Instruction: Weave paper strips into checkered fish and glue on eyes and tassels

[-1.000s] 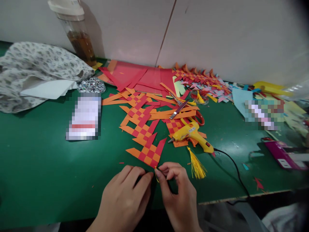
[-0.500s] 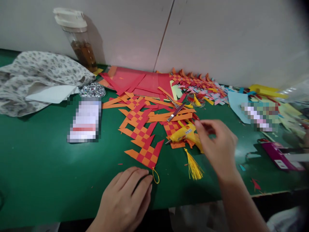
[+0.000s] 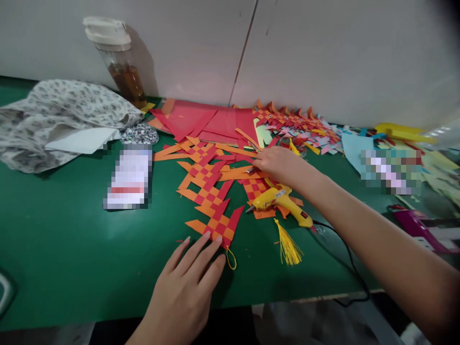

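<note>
One label (image 3: 280,193) unreadable; left hand (image 3: 187,282) splayed on woven paper (image 3: 207,195); right hand (image 3: 277,163): grasp unclear.

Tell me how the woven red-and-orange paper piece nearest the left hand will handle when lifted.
The woven paper piece is likely light, being thin strips. Its pointed ends stick out singly, so they would probably bend easily; the interlaced middle may feel stiffer. The yellow loop at its corner looks like thin cord and would likely dangle.
</note>
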The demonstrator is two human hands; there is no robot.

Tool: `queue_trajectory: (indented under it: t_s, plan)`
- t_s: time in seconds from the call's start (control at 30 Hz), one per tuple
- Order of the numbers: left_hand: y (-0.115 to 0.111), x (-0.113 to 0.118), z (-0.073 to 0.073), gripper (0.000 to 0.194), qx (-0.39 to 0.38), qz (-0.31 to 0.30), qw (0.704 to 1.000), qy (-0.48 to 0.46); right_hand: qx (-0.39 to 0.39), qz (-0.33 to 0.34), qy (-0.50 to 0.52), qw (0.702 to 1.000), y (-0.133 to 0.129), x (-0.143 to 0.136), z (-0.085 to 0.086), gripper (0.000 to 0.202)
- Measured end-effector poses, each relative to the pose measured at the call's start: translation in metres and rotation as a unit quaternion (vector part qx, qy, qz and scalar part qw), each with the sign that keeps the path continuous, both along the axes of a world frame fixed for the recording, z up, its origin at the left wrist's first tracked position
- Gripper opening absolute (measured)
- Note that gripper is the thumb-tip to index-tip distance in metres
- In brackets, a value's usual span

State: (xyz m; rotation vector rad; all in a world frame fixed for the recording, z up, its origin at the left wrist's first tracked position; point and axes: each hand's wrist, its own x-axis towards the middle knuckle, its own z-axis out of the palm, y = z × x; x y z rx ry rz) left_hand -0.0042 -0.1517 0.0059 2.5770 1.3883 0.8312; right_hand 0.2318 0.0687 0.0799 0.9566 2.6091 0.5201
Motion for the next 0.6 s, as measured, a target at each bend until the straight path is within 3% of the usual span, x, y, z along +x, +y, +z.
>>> queue_trajectory:
  t_s: [0.1, 0.17, 0.23, 0.3, 0.37, 0.47, 0.6]
  plan:
    - [-0.002, -0.001, -0.001, 0.034, -0.011, -0.006, 1.0, -0.011, 0.032, -0.005, 0.106, 0.994, -0.006, 0.014, 0.009, 0.021]
    - [-0.002, -0.002, 0.0, 0.038, -0.016, -0.017, 1.0, -0.005, 0.083, -0.009, 0.274, 0.958, -0.022, 0.017, 0.02, 0.021]
    - [-0.002, -0.002, 0.002, 0.041, -0.018, -0.024, 1.0, 0.003, 0.14, -0.04, 0.49, 0.859, -0.047, 0.011, 0.028, 0.022]
    - [-0.001, -0.002, 0.003, 0.044, -0.019, -0.024, 0.999, 0.01, 0.13, -0.099, 0.672, 0.722, -0.079, -0.003, 0.029, 0.02]
    - [-0.001, -0.001, 0.003, 0.045, -0.02, -0.024, 0.999, 0.019, 0.119, -0.141, 0.77, 0.611, -0.11, -0.019, 0.02, 0.016]
    - [0.0, -0.001, 0.001, 0.045, -0.025, -0.026, 0.999, 0.029, 0.01, -0.219, 0.819, 0.531, -0.146, -0.037, -0.006, 0.015]
    - [0.001, -0.001, -0.001, 0.045, -0.03, -0.026, 0.999, 0.032, -0.089, -0.317, 0.86, 0.388, -0.169, -0.045, -0.033, 0.037]
